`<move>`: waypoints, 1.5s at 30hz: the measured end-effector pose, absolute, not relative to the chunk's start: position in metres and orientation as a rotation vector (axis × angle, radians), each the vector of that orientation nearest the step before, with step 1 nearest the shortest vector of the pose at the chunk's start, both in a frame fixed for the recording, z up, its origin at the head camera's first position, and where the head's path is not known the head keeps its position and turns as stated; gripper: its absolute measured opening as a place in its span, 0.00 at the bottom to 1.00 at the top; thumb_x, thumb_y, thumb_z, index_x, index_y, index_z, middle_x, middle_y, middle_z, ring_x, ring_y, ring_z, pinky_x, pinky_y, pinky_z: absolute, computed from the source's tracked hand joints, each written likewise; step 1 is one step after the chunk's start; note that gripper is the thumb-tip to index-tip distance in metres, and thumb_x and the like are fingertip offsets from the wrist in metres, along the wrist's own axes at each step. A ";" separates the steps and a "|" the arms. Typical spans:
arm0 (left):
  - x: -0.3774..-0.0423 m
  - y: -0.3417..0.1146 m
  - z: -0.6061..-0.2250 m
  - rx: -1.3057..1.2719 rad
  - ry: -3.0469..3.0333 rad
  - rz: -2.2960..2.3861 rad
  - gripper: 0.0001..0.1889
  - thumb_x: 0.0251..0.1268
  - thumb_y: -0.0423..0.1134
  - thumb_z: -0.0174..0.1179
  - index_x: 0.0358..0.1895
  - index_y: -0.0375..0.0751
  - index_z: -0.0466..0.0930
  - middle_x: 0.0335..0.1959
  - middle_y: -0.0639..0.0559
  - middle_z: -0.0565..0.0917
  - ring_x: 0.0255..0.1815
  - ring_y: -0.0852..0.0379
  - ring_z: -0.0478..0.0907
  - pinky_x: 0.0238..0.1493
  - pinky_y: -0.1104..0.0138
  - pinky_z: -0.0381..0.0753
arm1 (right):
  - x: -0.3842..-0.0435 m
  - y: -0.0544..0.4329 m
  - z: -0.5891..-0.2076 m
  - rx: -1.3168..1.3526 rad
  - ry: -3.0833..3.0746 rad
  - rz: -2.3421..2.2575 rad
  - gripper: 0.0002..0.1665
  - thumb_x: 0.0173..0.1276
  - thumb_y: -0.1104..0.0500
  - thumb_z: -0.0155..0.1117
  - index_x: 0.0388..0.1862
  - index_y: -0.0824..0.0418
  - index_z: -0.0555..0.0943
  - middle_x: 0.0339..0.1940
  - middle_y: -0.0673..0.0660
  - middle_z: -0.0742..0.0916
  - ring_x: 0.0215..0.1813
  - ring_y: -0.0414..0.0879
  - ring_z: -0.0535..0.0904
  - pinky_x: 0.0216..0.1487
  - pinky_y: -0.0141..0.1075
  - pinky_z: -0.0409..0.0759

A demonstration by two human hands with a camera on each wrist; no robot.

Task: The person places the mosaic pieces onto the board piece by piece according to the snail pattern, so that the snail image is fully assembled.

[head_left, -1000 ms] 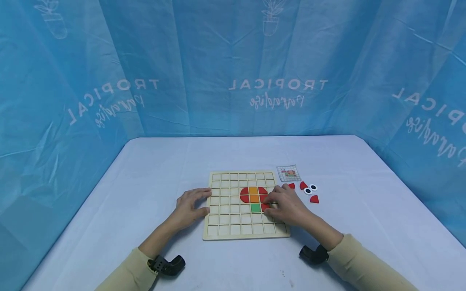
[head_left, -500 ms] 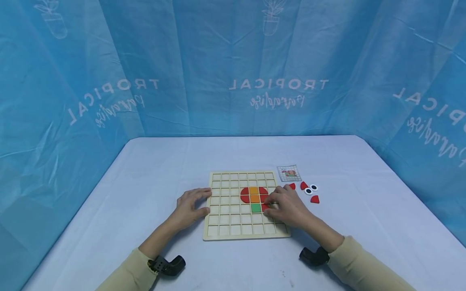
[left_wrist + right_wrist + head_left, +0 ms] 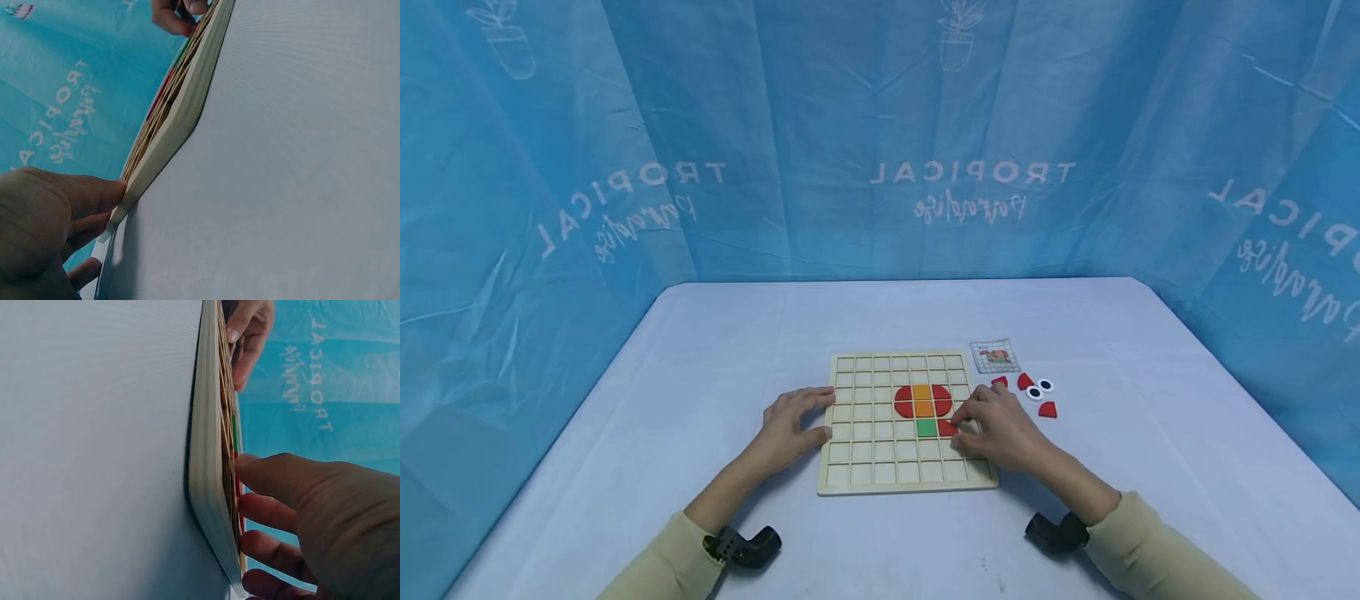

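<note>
A wooden grid board [image 3: 861,475] lies on the table in the head view. Red quarter-round tiles and orange square tiles [image 3: 922,408] form a rounded shape on it, above a green square tile [image 3: 927,428]. Beside the green one sits a red quarter-round tile [image 3: 947,428]. My right hand [image 3: 1000,429] is over the board's right side, its thumb and fingertips right at that red tile's edge and spread apart. My left hand [image 3: 790,429] rests its fingertips and thumb against the board's left edge; the left wrist view shows the thumb [image 3: 94,194] at the rim.
A small printed pattern card [image 3: 995,357] lies beyond the board's right corner. Near it are loose red quarter-round tiles [image 3: 1048,409] and two round eye tiles [image 3: 1034,392]. A blue printed curtain [image 3: 820,125] surrounds the white-covered table [image 3: 722,333].
My right hand has shifted slightly right, uncovering more of the red tile beside the green one and the rounded shape's right side. My left hand stays at the board's edge.
</note>
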State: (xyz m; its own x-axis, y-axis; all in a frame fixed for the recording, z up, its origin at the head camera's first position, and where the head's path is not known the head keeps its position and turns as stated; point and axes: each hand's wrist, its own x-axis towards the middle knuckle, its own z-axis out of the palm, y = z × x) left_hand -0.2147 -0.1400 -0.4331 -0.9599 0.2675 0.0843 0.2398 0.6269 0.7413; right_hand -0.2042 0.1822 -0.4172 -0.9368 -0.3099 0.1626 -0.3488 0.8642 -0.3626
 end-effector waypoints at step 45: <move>-0.214 -0.142 -0.433 0.463 2.804 1.267 0.26 0.58 0.36 0.61 0.62 0.39 0.73 0.69 0.47 0.69 0.73 0.42 0.52 0.71 0.43 0.36 | -0.179 0.290 -0.413 0.497 -3.095 0.620 0.19 0.49 0.50 0.75 0.42 0.45 0.85 0.39 0.46 0.78 0.47 0.43 0.66 0.40 0.32 0.72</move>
State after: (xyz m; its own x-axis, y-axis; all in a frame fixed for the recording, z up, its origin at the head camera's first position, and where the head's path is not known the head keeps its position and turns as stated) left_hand -0.2144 -0.1420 -0.4329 -0.9552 0.2805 0.0941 0.2560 0.6244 0.7380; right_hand -0.1791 0.2903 -0.4132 -0.9502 -0.3116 0.0079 -0.2906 0.8764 -0.3841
